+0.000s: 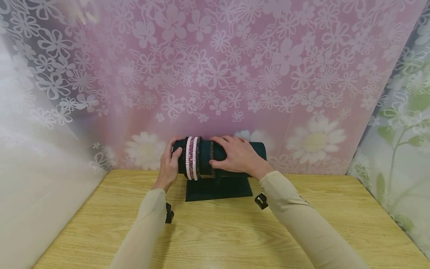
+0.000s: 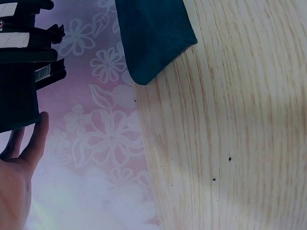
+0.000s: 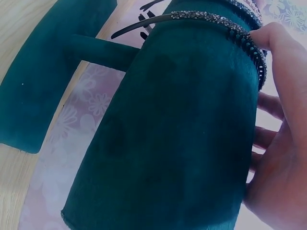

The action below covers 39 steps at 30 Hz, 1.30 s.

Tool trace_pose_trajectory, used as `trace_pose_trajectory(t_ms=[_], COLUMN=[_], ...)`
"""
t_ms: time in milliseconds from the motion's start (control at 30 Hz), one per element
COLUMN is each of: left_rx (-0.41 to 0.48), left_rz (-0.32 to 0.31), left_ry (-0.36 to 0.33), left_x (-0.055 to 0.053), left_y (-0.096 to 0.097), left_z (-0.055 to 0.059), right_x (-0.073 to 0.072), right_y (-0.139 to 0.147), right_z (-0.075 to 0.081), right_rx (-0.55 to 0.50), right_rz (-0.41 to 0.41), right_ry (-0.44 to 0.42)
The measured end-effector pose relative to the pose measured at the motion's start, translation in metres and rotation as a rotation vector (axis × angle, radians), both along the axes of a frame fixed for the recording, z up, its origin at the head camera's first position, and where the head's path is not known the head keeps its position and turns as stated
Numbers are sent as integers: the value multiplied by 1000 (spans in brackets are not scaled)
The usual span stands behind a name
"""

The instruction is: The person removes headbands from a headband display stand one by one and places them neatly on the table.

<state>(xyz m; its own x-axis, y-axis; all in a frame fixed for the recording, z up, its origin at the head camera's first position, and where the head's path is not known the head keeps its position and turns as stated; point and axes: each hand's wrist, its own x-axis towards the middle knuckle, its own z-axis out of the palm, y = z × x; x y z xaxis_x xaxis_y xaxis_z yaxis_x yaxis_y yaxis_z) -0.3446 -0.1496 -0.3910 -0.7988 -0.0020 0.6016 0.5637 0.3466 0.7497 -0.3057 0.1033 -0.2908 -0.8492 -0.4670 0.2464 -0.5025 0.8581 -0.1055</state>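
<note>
A dark green velvet headband stand [image 1: 258, 149] has a horizontal roll on a short post above a flat base. Around the roll's left part sit several headbands side by side, among them a white ribbed headband [image 1: 188, 158] and dark glittery ones. My left hand [image 1: 169, 164] grips the roll's left end, thumb in front. Over the middle lies my right hand [image 1: 236, 155], its thumb on a dark glittery headband [image 3: 206, 17] set apart from the others. In the right wrist view the right fingers [image 3: 268, 138] go behind the roll, their tips hidden.
The stand's base [image 1: 218, 189] rests near the back edge of a wood-grain table [image 1: 215, 231]. Right behind it hangs a pink floral curtain [image 1: 215, 74], with pale floral sheets at both sides. A black wrist device [image 1: 261, 201] shows under the right sleeve.
</note>
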Motion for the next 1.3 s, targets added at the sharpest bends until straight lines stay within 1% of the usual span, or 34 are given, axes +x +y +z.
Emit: trace_pose_trajectory(t_ms=[700,1033,1300], left_rx=[-21,-16,-16], left_rz=[28,20,21], left_ry=[-9,8,2], left_x=[0,0,0], left_y=[0,1,1], left_z=[1,2,1], right_x=[1,2,3], right_y=[18,27,33], right_z=[-1,-1,-3], right_rx=[-2,1,2], right_rz=[-19,-33,-42], right_ry=[10,8,-1])
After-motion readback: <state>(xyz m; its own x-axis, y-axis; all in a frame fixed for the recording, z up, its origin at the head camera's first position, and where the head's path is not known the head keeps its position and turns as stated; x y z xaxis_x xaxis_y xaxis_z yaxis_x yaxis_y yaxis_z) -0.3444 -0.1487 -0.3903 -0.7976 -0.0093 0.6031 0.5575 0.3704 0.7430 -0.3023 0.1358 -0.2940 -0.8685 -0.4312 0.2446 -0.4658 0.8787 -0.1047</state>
